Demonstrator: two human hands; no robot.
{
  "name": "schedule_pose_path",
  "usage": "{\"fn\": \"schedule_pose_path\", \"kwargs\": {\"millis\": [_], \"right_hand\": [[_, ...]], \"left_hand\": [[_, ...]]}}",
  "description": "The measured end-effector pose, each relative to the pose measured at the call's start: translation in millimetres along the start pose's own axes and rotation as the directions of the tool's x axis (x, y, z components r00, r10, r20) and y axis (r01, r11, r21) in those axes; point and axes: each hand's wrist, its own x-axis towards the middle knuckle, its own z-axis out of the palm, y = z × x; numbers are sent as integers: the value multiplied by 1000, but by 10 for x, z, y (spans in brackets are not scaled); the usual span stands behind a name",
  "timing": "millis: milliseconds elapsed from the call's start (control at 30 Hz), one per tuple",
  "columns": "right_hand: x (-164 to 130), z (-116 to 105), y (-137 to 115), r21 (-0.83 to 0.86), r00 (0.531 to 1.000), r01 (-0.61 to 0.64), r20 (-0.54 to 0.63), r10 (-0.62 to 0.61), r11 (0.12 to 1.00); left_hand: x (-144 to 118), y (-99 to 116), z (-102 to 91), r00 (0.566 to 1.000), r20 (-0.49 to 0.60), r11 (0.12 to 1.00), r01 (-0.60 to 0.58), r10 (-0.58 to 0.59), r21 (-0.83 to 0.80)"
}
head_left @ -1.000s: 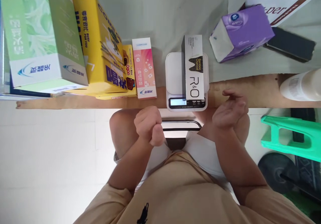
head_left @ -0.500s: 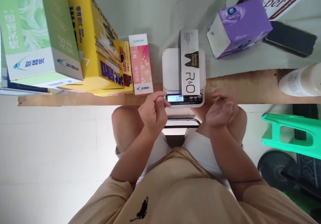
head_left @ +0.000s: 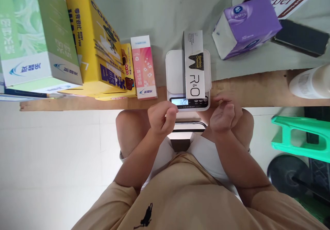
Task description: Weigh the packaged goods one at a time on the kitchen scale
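Observation:
A digital scale (head_left: 174, 70) with a white platform lies at the table's front edge, its lit display reading 122. On it rests a white and black R&O Bamboo Charcoal box (head_left: 196, 63), long side pointing toward me. My left hand (head_left: 162, 118) is closed, fingers curled in, just below the display; nothing shows in it. To the right of the scale, my right hand (head_left: 225, 115) hovers with fingers loosely bent and apart, slightly blurred and holding nothing. A pink and white box (head_left: 144, 67) stands left of the scale.
Left are yellow boxes (head_left: 89, 44) and a large green box (head_left: 56, 27). To the right are a purple tissue pack (head_left: 254, 24), a black phone (head_left: 301, 37), a white box (head_left: 296, 0) and a white bottle (head_left: 305, 84). A green stool (head_left: 286, 134) stands below.
My left hand has drawn its fingers in and shifted slightly right and down, from beside the display. My right hand has moved slightly left. The box stays on the scale, reading unchanged.

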Motion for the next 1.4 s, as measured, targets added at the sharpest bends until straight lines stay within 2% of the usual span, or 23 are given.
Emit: {"fn": "schedule_pose_path", "kwargs": {"millis": [100, 200, 300, 567, 733, 833, 900, 1067, 1400], "right_hand": [[53, 13, -113, 3, 995, 70, -72, -70, 998], [116, 26, -194, -125, 993, 117, -14, -120, 985], [170, 53, -232, -166, 989, 151, 21, -149, 975], [207, 96, -301, -289, 973, 153, 211, -93, 945], [178, 127, -294, -213, 973, 160, 199, -118, 964], [145, 125, -286, -170, 981, 152, 145, -128, 974], [114, 113, -289, -159, 986, 124, 135, -103, 980], [63, 99, -342, -150, 996, 7, 84, 6, 989], [323, -62, -654, -432, 962, -108, 183, 204, 895]], "left_hand": [[-4, -13, 48, 999, -32, 991, 15, -11, 136], [-8, -42, 155, 991, -113, 973, -45, 72, 227], [-10, -41, 269, 984, -105, 956, -114, 147, 270], [-86, 16, 384, 1000, 16, 986, -23, 20, 167], [-200, 21, 452, 996, 84, 999, -8, 3, 54], [-267, 57, 509, 997, 58, 999, -49, 49, -5], [-302, 86, 532, 997, 40, 997, -72, 73, -22], [-336, 105, 511, 995, 72, 996, -67, 71, -56], [-213, 141, 382, 987, -65, 988, -148, 146, -32]]}}
